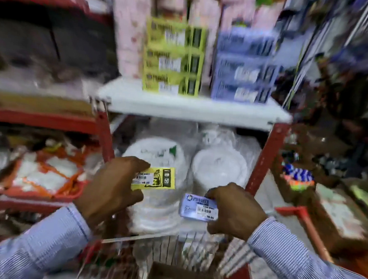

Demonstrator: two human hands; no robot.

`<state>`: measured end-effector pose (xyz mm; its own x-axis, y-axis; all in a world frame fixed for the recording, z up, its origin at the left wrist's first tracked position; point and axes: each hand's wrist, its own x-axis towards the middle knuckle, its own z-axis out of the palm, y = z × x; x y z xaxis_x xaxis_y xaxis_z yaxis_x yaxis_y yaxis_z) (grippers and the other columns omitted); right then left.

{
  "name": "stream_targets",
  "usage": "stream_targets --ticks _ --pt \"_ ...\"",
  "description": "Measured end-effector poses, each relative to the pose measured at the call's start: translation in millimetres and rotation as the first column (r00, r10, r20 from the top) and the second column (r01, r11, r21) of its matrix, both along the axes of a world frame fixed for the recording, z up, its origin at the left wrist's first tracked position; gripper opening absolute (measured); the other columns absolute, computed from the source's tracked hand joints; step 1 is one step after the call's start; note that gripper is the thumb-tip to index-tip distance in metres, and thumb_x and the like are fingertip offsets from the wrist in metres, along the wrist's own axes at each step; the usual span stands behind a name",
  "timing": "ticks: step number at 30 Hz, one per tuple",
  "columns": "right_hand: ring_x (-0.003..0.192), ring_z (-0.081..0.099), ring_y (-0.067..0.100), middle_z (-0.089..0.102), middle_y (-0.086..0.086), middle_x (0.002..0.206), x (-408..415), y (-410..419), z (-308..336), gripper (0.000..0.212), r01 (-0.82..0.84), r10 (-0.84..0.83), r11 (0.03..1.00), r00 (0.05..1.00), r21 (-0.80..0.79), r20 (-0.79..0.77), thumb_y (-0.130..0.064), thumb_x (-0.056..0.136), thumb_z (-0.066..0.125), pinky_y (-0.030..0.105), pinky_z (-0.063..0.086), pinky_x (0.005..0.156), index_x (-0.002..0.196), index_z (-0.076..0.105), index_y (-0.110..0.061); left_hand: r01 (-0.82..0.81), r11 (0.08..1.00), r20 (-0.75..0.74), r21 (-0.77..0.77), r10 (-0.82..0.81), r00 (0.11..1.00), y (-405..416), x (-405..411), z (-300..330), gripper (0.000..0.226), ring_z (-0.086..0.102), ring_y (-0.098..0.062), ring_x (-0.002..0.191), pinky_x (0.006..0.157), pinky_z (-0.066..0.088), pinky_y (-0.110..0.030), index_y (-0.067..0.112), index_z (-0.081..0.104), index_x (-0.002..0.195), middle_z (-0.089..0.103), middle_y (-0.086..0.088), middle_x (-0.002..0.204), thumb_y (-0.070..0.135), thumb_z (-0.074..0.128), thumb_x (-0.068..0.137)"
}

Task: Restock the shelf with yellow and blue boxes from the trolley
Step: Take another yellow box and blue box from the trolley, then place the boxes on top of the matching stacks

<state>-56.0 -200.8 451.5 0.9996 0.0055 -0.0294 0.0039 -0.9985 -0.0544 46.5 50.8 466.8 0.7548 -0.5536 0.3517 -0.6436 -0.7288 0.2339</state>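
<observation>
Two hands grip flat cardboard boxes: left hand (112, 184) yellow box (154, 178), right hand (237, 210) blue box (198, 208).

Even, fairly bright indoor light with soft shadows under the white shelf (194, 109). Motion blur smears everything, heaviest toward the edges, where wide-angle distortion bends the uprights.

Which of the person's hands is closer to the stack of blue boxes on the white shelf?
Right. The right hand is below the stack of blue boxes, almost directly under it; the left hand is below and well off to the left.
</observation>
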Motion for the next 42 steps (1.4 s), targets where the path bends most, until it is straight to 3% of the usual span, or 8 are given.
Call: stream_targets --ticks 5,9,14,19,22,27,35,42 --pt "0.085 0.061 0.023 0.069 0.000 0.090 1.2 -1.4 110.9 0.054 -0.022 0.034 0.999 0.969 -0.049 0.243 -0.051 0.054 0.078 0.033 0.053 0.068 0.100 0.065 -0.023 0.007 0.995 0.193 -0.102 0.013 0.981 5.0 -0.5 104.2 0.067 0.068 -0.021 0.083 0.071 0.056 -0.032 0.019 0.067 0.114 0.074 -0.001 0.100 0.021 0.085 0.049" --pt "0.090 0.059 0.023 0.068 -0.001 0.098 7.3 -10.8 171.0 0.059 0.010 0.021 0.997 0.908 -0.071 0.419 -0.050 0.056 0.076 0.031 0.045 0.066 0.108 0.064 -0.025 0.036 0.980 0.294 -0.195 0.023 0.956 1.4 9.1 158.5 0.067 0.067 -0.020 0.093 0.079 0.056 -0.034 0.022 0.066 0.115 0.072 0.002 0.107 0.033 0.077 0.050" --pt "0.088 0.060 0.026 0.068 0.001 0.092 29.6 -28.6 229.6 0.046 0.095 -0.018 0.991 0.794 -0.095 0.608 -0.043 0.060 0.073 0.033 0.042 0.062 0.100 0.064 -0.021 0.128 0.957 0.370 -0.259 -0.024 0.929 -20.7 38.8 208.4 0.064 0.068 -0.018 0.094 0.085 0.055 -0.032 0.019 0.068 0.113 0.073 0.001 0.108 0.019 0.084 0.051" --pt "0.099 0.058 0.026 0.066 0.004 0.109 62.8 -50.6 248.5 0.044 0.178 -0.065 0.977 0.769 -0.115 0.636 -0.036 0.075 0.072 0.035 0.048 0.075 0.114 0.059 -0.022 0.156 0.961 0.415 -0.228 -0.049 0.909 -45.7 79.0 223.8 0.061 0.065 -0.015 0.096 0.084 0.053 -0.028 0.020 0.065 0.115 0.071 0.001 0.110 0.017 0.087 0.058" --pt "0.100 0.058 0.026 0.065 0.004 0.109 79.2 -61.5 252.8 0.040 0.195 -0.062 0.970 0.777 -0.146 0.626 -0.035 0.080 0.070 0.034 0.045 0.073 0.115 0.056 -0.021 0.177 0.962 0.412 -0.209 -0.077 0.908 -56.6 101.2 224.2 0.055 0.064 -0.013 0.098 0.086 0.053 -0.028 0.021 0.064 0.116 0.070 0.001 0.113 0.022 0.086 0.066" --pt "0.110 0.055 0.025 0.061 0.005 0.122 98.4 -73.0 254.2 0.055 0.205 -0.066 0.966 0.785 -0.157 0.616 -0.032 0.083 0.072 0.034 0.045 0.087 0.131 0.048 -0.022 0.154 0.969 0.383 -0.194 -0.070 0.921 -69.4 127.1 220.0 0.053 0.061 -0.015 0.104 0.089 0.049 -0.028 0.022 0.061 0.120 0.067 0.001 0.119 0.015 0.080 0.071" --pt "0.103 0.058 0.030 0.063 0.009 0.114 112.9 -80.4 248.6 0.047 0.214 -0.128 0.973 0.802 -0.080 0.584 -0.020 0.076 0.077 0.038 0.050 0.084 0.119 0.059 -0.022 0.163 0.968 0.348 -0.193 -0.089 0.933 -73.9 143.7 215.8 0.053 0.061 -0.016 0.106 0.090 0.051 -0.032 0.023 0.062 0.120 0.067 0.002 0.120 0.011 0.081 0.072" --pt "0.097 0.062 0.027 0.070 0.009 0.108 111.5 -79.6 238.5 0.039 0.172 -0.149 0.985 0.749 0.028 0.646 -0.006 0.075 0.071 0.036 0.054 0.080 0.112 0.065 -0.017 0.208 0.953 0.311 -0.220 -0.133 0.941 -74.6 150.6 210.0 0.046 0.063 -0.008 0.093 0.077 0.057 -0.026 0.025 0.064 0.115 0.068 0.004 0.116 -0.001 0.070 0.078"
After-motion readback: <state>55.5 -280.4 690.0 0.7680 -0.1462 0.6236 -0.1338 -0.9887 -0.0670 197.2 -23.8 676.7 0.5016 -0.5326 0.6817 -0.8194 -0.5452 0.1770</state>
